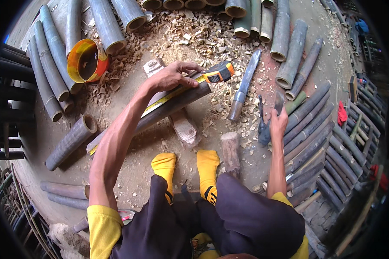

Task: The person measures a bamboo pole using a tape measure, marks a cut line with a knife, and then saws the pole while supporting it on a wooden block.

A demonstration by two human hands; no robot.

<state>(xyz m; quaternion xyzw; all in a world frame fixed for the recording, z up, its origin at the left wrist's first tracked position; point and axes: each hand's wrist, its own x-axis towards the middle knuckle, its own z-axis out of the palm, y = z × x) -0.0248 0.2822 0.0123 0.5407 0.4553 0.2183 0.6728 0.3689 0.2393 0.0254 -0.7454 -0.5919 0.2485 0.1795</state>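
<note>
A dark bamboo pole (pixel 173 105) lies slanted across a wooden block (pixel 186 129) in front of me. Along it runs the yellow blade of a tape measure, whose orange and black case (pixel 219 73) rests near the pole's right end. My left hand (pixel 176 77) is closed over the tape blade near the case, thumb against the pole side. On the right, my right hand (pixel 278 123) is closed around a short tool with a flat metal blade (pixel 279 102), probably a knife; its handle is hidden in the fist. That hand is beside a stack of bamboo poles (pixel 309 114).
A large blade with a wooden handle (pixel 245 84) lies among wood chips (pixel 190 34). An orange-yellow bucket (pixel 87 61) holds dark liquid. Cut bamboo tubes (pixel 73 142) lie at left and along the back. A short log (pixel 230 151) stands near my feet.
</note>
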